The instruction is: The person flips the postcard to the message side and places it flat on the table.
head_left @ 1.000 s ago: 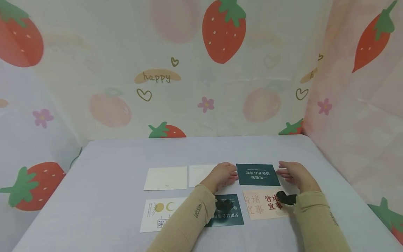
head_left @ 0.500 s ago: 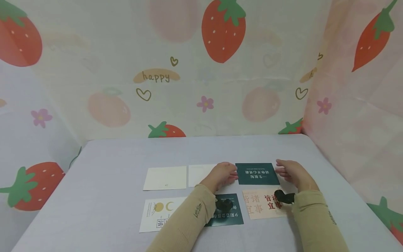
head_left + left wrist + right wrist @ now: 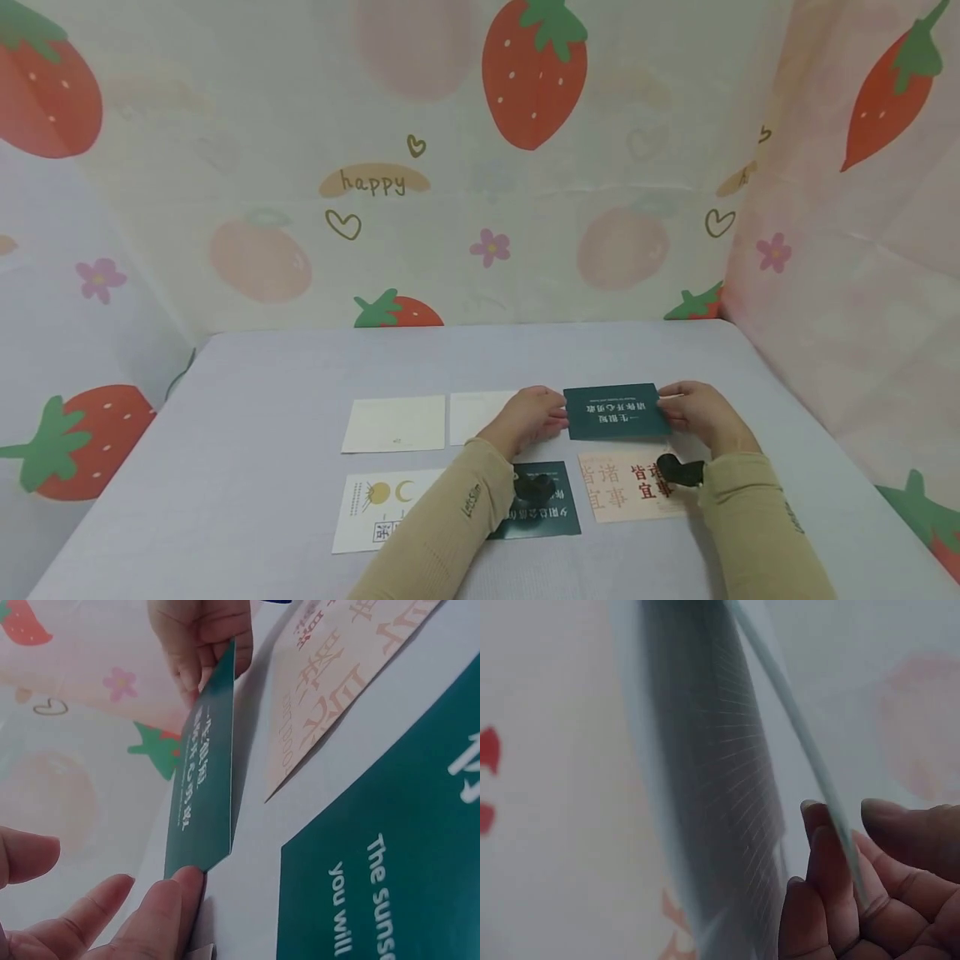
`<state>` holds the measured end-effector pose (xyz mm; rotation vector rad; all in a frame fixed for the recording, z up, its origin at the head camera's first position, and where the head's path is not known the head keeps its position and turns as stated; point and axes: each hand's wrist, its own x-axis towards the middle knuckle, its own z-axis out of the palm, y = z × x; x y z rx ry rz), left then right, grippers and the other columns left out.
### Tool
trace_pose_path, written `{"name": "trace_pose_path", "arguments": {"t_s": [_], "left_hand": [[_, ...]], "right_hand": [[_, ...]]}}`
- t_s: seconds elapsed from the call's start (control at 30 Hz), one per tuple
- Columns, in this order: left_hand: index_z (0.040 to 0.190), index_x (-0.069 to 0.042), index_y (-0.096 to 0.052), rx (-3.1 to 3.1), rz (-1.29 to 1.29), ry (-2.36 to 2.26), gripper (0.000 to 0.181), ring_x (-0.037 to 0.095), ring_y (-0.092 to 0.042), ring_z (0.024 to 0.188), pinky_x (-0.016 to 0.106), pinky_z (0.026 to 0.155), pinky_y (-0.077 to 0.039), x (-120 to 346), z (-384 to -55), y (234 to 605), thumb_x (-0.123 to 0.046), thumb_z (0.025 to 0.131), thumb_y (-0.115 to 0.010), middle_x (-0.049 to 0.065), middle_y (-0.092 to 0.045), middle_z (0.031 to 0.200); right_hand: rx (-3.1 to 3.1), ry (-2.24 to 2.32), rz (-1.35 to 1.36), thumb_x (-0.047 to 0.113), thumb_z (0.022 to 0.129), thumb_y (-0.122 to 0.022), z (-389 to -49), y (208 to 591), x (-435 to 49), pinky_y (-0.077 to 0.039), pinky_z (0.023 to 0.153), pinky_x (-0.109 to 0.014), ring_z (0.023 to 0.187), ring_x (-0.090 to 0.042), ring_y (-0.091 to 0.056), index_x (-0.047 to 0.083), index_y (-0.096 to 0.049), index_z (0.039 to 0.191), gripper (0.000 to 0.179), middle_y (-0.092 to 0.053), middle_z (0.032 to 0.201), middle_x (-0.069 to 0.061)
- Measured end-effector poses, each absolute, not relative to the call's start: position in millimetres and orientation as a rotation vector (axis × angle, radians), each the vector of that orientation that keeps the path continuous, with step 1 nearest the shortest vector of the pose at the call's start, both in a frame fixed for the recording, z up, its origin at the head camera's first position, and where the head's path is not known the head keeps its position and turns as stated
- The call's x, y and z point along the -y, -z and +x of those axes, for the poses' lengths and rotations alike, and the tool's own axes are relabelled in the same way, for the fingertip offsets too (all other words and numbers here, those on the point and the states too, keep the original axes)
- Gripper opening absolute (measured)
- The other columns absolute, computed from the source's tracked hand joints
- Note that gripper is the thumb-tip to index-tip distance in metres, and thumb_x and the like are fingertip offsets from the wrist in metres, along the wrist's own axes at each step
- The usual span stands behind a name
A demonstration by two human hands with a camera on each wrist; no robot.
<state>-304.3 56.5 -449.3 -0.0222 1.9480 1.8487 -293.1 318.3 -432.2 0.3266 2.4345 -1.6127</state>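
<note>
just beyond peach card (image 3: 630, 487), dark green card (image 3: 617, 412) tilts up over tabletop (image 3: 225, 467); my right hand (image 3: 702, 413) curls fingers round its right edge, my left hand (image 3: 527, 417), fingers loosely spread, touches its left end.

Two green cards (image 3: 617, 410), three whitish cards (image 3: 393, 425), one peach card (image 3: 618, 490), two hands (image 3: 525, 421)

- R hand (image 3: 896, 919) holds thin card (image 3: 817, 761), edge-on, slightly curved: thumb (image 3: 919, 836) one side, fingers (image 3: 831, 877) other.
- Card's end runs in btwn them.
- Dk. grey area (image 3: 705, 765) on fingers' side, w/ fine pale lines; blurred, can't tell what.
- Farther out: pale surface (image 3: 562, 840) w/ red marks (image 3: 487, 757), v. blurry.
- Thumb's side: faint pink patch (image 3: 922, 727).
</note>
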Motion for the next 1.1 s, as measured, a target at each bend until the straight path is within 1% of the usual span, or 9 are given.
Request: {"name": "trace_pose_path", "arguments": {"t_s": [0.2, 0.4, 0.67, 0.93, 1.0, 1.1], "left_hand": [[0.1, -0.007, -0.058, -1.955, -0.025, -1.844, 0.023, 0.018, -0.061, 0.077, 0.025, 0.065, -0.05, -57.1, -304.2, 450.0, -0.024, 0.084, -0.054, 0.009, -0.06, 0.089], [0.098, -0.006, -0.058, -1.954, -0.008, -1.852, 0.022, 0.018, -0.061, 0.078, 0.025, 0.065, -0.05, -57.8, -305.5, 451.8, -0.023, 0.084, -0.053, 0.009, -0.06, 0.089], [0.094, -0.008, -0.058, -1.972, 0.005, -1.845, 0.02, 0.019, -0.061, 0.077, 0.026, 0.065, -0.05, -59.3, -303.3, 450.3, -0.024, 0.085, -0.051, 0.009, -0.061, 0.087], [0.103, -0.009, -0.058, -1.965, 0.009, -1.874, 0.023, 0.017, -0.061, 0.076, 0.027, 0.066, -0.05, -59.5, -300.6, 444.9, -0.023, 0.086, -0.051, 0.006, -0.062, 0.086], [0.1, -0.01, -0.061, -2.001, 0.018, -1.853, 0.021, 0.017, -0.062, 0.074, 0.028, 0.065, -0.05, -59.7, -300.3, 444.9, -0.023, 0.085, -0.053, 0.005, -0.064, 0.083], [0.091, -0.014, -0.065, -2.094, 0.037, -1.788, 0.014, 0.015, -0.062, 0.07, 0.027, 0.063, -0.05, -59.7, -299.4, 444.9, -0.022, 0.082, -0.057, 0.002, -0.065, 0.077]], "right_hand": [[-2.529, 1.492, 0.331, 0.006, 0.085, -0.05, -294.2, 434.3, -317.8, -0.046, 0.067, -0.026, 0.076, -0.012, -0.052, -0.009, -0.048, 0.112, 0.032, -0.057, 0.096, -0.012], [-2.564, 1.481, 0.281, 0.005, 0.084, -0.051, -292.5, 435.3, -319.1, -0.045, 0.065, -0.027, 0.073, -0.014, -0.049, -0.01, -0.049, 0.106, 0.027, -0.055, 0.086, -0.008], [-2.547, 1.489, 0.362, 0.004, 0.083, -0.051, -292.9, 436.0, -319.9, -0.044, 0.059, -0.026, 0.071, -0.016, -0.05, -0.005, -0.052, 0.096, 0.016, -0.053, 0.079, -0.005], [-2.549, 1.502, 0.42, 0.005, 0.082, -0.053, -292.8, 432.7, -318.9, -0.043, 0.057, -0.025, 0.071, -0.016, -0.049, -0.004, -0.051, 0.094, 0.015, -0.052, 0.079, -0.005], [-2.548, 1.511, 0.418, 0.005, 0.082, -0.054, -293.0, 432.6, -319.0, -0.043, 0.058, -0.025, 0.071, -0.016, -0.048, -0.004, -0.051, 0.093, 0.014, -0.051, 0.08, -0.006], [-2.546, 1.522, 0.421, 0.005, 0.082, -0.054, -293.1, 432.1, -318.9, -0.044, 0.06, -0.026, 0.072, -0.016, -0.048, -0.003, -0.052, 0.091, 0.013, -0.051, 0.08, -0.005]]}}
